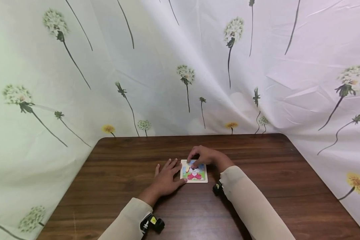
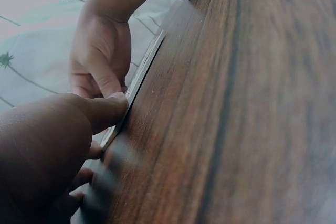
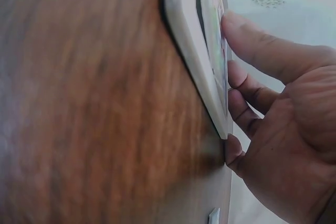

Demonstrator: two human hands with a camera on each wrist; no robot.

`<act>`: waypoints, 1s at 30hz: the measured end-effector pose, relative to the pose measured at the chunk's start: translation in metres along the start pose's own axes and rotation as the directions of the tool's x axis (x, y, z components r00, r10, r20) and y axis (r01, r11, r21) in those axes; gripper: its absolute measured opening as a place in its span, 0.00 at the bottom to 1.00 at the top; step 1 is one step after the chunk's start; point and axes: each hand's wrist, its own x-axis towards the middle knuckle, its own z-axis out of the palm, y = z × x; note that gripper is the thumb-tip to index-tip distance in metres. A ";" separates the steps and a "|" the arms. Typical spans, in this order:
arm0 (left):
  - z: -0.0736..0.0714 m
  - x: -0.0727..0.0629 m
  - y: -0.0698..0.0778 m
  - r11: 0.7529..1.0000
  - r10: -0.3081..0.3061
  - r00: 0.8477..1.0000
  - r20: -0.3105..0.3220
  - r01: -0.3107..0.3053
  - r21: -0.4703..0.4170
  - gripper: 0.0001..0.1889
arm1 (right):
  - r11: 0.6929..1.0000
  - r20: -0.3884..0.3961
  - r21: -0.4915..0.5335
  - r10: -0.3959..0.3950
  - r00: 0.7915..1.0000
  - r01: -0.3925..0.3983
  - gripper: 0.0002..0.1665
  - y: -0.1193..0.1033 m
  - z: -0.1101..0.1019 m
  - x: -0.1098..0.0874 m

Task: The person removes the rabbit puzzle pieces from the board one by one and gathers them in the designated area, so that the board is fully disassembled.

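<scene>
A small square picture puzzle (image 1: 199, 177) in a pale frame lies flat on the brown table, showing a cartoon animal in red on green and blue. My left hand (image 1: 166, 178) lies spread along its left side, thumb on the lower left corner and index fingertip at the upper left edge. From the upper right, my right hand (image 1: 206, 155) arches over the puzzle; thumb and fingers curl down and pinch a puzzle piece near its top, largely hidden under them. In the right wrist view the thumb (image 3: 257, 43) touches the picture face, with the fingertips beyond it.
The dark wooden table (image 1: 120, 156) extends around the puzzle on all sides. A white curtain (image 1: 156, 66) with printed dandelions hangs behind it and along both sides. Each sleeved wrist carries a black camera mount (image 1: 153, 224). A small pale object (image 3: 214, 216) shows low in the right wrist view.
</scene>
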 end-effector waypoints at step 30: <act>-0.002 0.000 0.000 1.000 0.003 1.000 0.003 -0.002 -0.021 0.40 | 0.999 -0.042 0.031 -0.037 0.998 0.039 0.10 0.005 0.006 0.003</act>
